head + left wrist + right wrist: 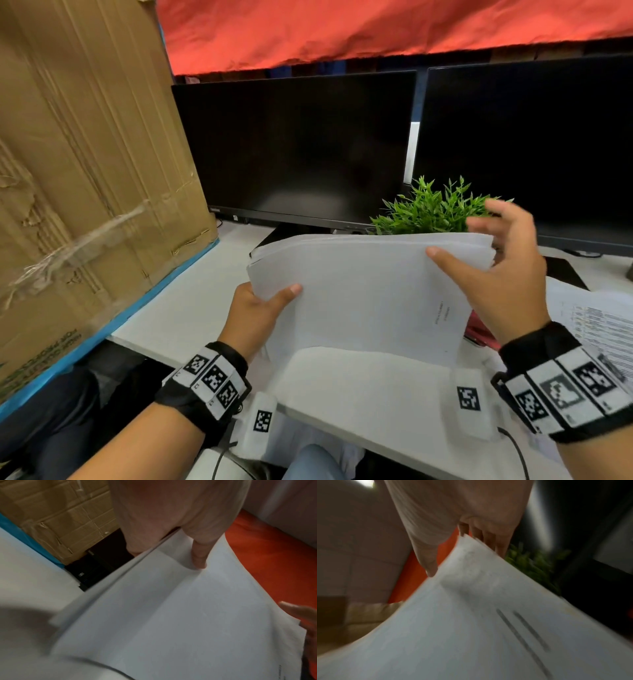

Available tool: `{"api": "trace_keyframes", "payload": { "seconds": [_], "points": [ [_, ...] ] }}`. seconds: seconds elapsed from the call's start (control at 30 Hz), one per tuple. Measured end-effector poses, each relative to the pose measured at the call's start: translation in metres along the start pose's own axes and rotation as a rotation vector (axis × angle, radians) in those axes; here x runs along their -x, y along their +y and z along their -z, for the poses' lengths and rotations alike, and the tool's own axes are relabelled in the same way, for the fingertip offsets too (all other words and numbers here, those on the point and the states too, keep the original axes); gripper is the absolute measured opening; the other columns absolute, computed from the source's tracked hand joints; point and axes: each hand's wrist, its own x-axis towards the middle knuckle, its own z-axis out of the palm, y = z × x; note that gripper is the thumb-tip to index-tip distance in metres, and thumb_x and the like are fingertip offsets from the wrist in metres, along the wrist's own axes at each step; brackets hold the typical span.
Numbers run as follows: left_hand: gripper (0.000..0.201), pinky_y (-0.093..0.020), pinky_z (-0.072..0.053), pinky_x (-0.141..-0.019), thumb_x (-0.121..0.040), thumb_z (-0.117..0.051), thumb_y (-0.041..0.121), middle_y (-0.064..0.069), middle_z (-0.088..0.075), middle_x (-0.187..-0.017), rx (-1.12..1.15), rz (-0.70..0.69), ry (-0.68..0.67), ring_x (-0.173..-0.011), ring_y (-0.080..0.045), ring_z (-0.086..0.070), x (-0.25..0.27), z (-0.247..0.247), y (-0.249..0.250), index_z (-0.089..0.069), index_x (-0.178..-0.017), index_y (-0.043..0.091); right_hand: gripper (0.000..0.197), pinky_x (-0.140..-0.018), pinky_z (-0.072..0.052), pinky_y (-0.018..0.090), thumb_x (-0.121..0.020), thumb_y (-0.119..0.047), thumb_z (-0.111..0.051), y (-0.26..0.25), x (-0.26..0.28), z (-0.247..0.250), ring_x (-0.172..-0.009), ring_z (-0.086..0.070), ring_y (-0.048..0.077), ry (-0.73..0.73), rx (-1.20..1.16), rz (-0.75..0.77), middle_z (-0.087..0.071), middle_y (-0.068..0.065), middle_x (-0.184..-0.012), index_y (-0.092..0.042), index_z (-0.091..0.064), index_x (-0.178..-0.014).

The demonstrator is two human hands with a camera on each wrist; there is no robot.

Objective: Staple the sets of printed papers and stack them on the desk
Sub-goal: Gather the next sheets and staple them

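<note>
A thick set of white printed papers is held in the air over the white desk. My left hand grips its near left corner, with the thumb on top and the fingers hidden underneath. My right hand holds the far right corner: the thumb lies on the top sheet and the fingers reach past the far edge, one or two of them raised. Faint lines of print show on the top sheet. A red object peeks out under the set's right edge, mostly hidden.
A big taped cardboard box stands on the left. Two dark monitors line the back, with a green plant in front of them. More printed sheets lie at the right. Red cloth hangs above.
</note>
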Motion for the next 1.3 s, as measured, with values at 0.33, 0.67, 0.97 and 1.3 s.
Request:
{"api": "trace_keyframes", "payload": {
  "seconds": [0.33, 0.67, 0.97, 1.3],
  "points": [
    [0.012, -0.01, -0.049, -0.064, -0.088, -0.069, 0.013, 0.005, -0.073, -0.085, -0.432, -0.592, -0.118, -0.076, -0.003, -0.065, -0.007, -0.01, 0.066, -0.072, -0.096, 0.021, 0.023, -0.077, -0.053, 0.041, -0.085, -0.039, -0.068, -0.05, -0.04, -0.027, -0.083, -0.064, 0.02, -0.518, 0.365, 0.267, -0.069, 0.001, -0.084, -0.017, -0.069, -0.091],
    [0.06, -0.039, -0.055, -0.087, -0.068, -0.081, 0.033, 0.0, -0.071, -0.118, 0.141, -0.099, -0.125, -0.108, -0.021, -0.068, -0.016, -0.007, 0.044, -0.06, -0.123, 0.022, 0.014, -0.081, -0.059, 0.042, -0.084, -0.019, -0.071, -0.021, -0.013, -0.015, -0.089, -0.073, 0.017, -0.291, -0.413, -0.2, -0.076, -0.002, -0.098, -0.019, -0.072, -0.098],
    [0.038, -0.029, -0.057, -0.079, -0.078, -0.077, 0.011, 0.0, -0.073, -0.112, 0.215, -0.21, -0.113, -0.102, -0.019, -0.069, 0.003, -0.034, 0.055, -0.065, -0.113, 0.022, 0.02, -0.076, -0.057, 0.024, -0.082, -0.035, -0.067, -0.021, 0.001, -0.018, -0.093, -0.07, 0.007, -0.203, -0.555, -0.238, -0.074, -0.009, -0.101, -0.029, -0.069, -0.101],
    [0.035, -0.028, -0.058, -0.077, -0.072, -0.082, 0.014, -0.002, -0.075, -0.106, 0.185, -0.046, -0.236, -0.097, -0.019, -0.072, 0.01, -0.036, 0.03, -0.07, -0.105, 0.021, 0.04, -0.077, -0.057, 0.032, -0.068, -0.041, -0.073, -0.011, 0.004, -0.016, -0.091, -0.072, 0.013, -0.238, -0.626, -0.422, -0.075, -0.005, -0.1, -0.023, -0.069, -0.103]
  ]
}}
